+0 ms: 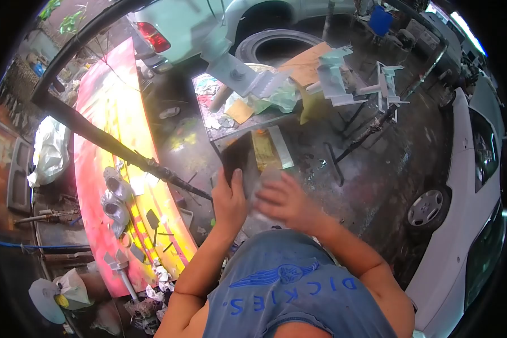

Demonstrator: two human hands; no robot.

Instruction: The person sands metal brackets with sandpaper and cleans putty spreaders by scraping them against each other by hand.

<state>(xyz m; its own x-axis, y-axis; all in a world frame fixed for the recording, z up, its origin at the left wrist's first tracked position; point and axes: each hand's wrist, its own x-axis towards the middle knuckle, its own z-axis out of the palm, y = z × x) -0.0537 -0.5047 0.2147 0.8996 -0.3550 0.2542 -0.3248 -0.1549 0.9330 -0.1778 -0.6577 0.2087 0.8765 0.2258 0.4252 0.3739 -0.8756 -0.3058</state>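
My left hand (230, 198) is closed on the lower part of a dark flat panel (238, 153), its thumb lying along the near face. The panel stands tilted up in front of the table. Close beside it, my right hand (287, 200) is smeared by motion. A pale, blurred patch shows at its fingers, and I cannot make out whether it is something held. Just beyond both hands is a yellowish, stained flat piece (263, 150) with a whitish strip (281, 147) along its right side.
A small table (222, 132) ahead bears papers, cloths and a grey bracket-like part (231, 73). Leftward, a long pink and yellow panel (104, 112) carries tools and scraps, with a dark metal bar (112, 143) crossing it. A tyre (248, 48) lies beyond; a white car (462, 208) stands right.
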